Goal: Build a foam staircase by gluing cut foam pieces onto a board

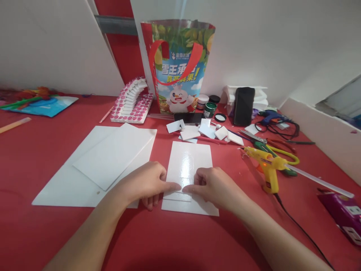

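Note:
A white foam board sheet [201,156] lies flat on the red table in front of me. Across its lower part rests a narrow white foam board strip [177,196]. My left hand [149,180] comes in from the left, fingers curled, with its thumb tip pressed on the strip. From the right, my right hand [211,184] meets it, thumb also on the strip and fingers bent over the sheet's edge. The two thumb tips almost touch. How far the curled fingers reach around the strip is partly hidden.
Larger white boards [64,184] lie to the left. Small white pieces [190,132] are scattered behind the sheet. A yellow glue gun [269,165], scissors [255,136] and a purple pack [342,214] are on the right. Behind stand a bag [180,67], a phone [244,106] and a pink-and-white model staircase [131,101].

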A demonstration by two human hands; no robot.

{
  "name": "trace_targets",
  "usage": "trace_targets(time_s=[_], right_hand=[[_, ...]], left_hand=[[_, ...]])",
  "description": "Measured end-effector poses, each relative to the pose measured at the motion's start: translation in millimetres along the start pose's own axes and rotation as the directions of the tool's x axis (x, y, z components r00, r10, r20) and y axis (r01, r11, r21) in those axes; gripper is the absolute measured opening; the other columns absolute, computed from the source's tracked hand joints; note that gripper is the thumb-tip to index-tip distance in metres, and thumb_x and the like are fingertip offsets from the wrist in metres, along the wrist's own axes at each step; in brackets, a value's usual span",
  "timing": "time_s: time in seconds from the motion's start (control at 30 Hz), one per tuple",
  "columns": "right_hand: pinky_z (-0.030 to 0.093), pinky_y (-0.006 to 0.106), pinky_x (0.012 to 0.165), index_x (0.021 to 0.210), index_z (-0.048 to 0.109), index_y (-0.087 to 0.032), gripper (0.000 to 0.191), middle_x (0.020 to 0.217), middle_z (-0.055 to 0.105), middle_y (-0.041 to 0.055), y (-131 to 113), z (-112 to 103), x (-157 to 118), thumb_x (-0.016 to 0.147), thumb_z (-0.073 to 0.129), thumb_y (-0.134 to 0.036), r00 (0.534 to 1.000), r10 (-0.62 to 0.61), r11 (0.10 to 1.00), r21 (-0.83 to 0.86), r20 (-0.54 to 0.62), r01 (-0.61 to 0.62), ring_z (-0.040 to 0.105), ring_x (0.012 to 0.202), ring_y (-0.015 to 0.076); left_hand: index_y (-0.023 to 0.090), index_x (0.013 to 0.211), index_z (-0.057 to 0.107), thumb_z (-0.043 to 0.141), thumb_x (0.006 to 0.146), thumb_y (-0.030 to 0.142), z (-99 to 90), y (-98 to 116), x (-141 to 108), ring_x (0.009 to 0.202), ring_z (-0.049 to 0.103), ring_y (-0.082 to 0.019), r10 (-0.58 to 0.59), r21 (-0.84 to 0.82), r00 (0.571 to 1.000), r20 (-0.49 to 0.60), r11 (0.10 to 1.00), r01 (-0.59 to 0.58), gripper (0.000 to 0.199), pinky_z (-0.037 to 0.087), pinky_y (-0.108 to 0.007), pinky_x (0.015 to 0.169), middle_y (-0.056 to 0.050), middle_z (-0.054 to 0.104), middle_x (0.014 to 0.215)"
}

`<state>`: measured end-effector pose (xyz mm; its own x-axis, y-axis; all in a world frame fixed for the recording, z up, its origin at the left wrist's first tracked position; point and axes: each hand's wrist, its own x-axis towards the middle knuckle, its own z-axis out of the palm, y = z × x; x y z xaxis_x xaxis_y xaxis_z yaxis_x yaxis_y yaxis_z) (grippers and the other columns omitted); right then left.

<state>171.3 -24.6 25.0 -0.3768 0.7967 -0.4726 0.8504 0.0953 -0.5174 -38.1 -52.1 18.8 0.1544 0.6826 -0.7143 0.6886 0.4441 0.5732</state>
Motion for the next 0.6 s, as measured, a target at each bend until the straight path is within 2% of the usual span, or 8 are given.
trace_targets(time_s=[0.13,0.27,0.33,0.37,0.4,0.5,0.6], right_hand=[[0.028,0.026,0.047,0.062,0.052,-0.021,0.045,0.048,0.060,-0.0029,2.5,0.6,0.4,0.077,0.077,-0.055,1.000,-0.018,1.000,0.003,-0.019,0.018,0.050,0.046,0.0116],[0.030,0.024,0.045,0.063,0.051,-0.021,0.045,0.046,0.060,-0.0025,7.1,-0.5,0.4,0.081,0.070,-0.058,0.999,-0.031,0.992,0.121,0.016,0.029,0.048,0.043,0.0110],[0.029,0.023,0.043,0.061,0.048,-0.021,0.047,0.045,0.059,-0.0022,9.7,-1.2,0.0,0.086,0.063,-0.059,0.999,-0.036,0.982,0.187,0.031,0.029,0.045,0.041,0.0101],[0.028,0.023,0.042,0.059,0.046,-0.021,0.049,0.045,0.059,-0.0022,10.8,-1.5,-0.4,0.087,0.061,-0.059,0.999,-0.041,0.978,0.205,0.024,0.035,0.043,0.040,0.0096],[0.028,0.024,0.042,0.058,0.044,-0.022,0.051,0.044,0.058,-0.0022,11.8,-1.7,-0.9,0.088,0.059,-0.059,0.999,-0.050,0.976,0.213,0.002,0.049,0.042,0.039,0.0093],[0.026,0.024,0.043,0.055,0.039,-0.022,0.053,0.041,0.052,-0.0030,13.7,-1.6,-3.5,0.090,0.057,-0.058,0.988,-0.089,0.972,0.206,-0.125,0.113,0.042,0.039,0.0095],[0.024,0.025,0.044,0.055,0.037,-0.022,0.053,0.041,0.044,-0.0046,14.1,-0.1,-6.7,0.091,0.055,-0.057,0.954,-0.139,0.959,0.205,-0.264,0.197,0.042,0.040,0.0098]], left_hand=[[0.023,0.057,0.044,0.067,0.077,0.054,0.5,-0.1,0.0,0.040,0.064,-0.021,0.004,-0.006,1.000,-0.007,1.000,-0.004,0.044,0.044,-0.025,0.037,-0.005,0.066,0.047],[0.023,0.058,0.045,0.067,0.077,0.060,-2.3,-1.2,-2.0,0.040,0.063,-0.021,0.011,-0.019,1.000,-0.012,1.000,-0.012,0.047,0.047,-0.027,0.040,-0.005,0.067,0.049],[0.022,0.061,0.048,0.065,0.078,0.063,-6.0,-1.2,-4.7,0.039,0.062,-0.020,0.020,-0.053,0.994,-0.106,0.998,-0.026,0.047,0.048,-0.028,0.041,-0.004,0.067,0.049],[0.023,0.062,0.050,0.064,0.079,0.064,-8.5,-0.7,-6.5,0.039,0.061,-0.019,0.029,-0.074,0.980,-0.196,0.996,-0.044,0.047,0.048,-0.028,0.042,-0.003,0.066,0.049],[0.023,0.064,0.052,0.064,0.079,0.064,-11.4,0.2,-8.6,0.040,0.061,-0.019,0.044,-0.091,0.954,-0.298,0.993,-0.075,0.046,0.048,-0.028,0.043,-0.002,0.066,0.050],[0.023,0.070,0.058,0.067,0.080,0.060,-21.7,7.3,-13.2,0.055,0.067,-0.021,0.143,-0.033,0.823,-0.550,0.981,-0.193,0.039,0.050,-0.030,0.053,-0.003,0.071,0.065],[0.024,0.079,0.065,0.073,0.077,0.052,-32.5,21.8,-7.7,0.077,0.070,-0.027,0.293,0.204,0.709,-0.642,0.956,-0.211,0.030,0.051,-0.034,0.065,-0.006,0.075,0.087]])
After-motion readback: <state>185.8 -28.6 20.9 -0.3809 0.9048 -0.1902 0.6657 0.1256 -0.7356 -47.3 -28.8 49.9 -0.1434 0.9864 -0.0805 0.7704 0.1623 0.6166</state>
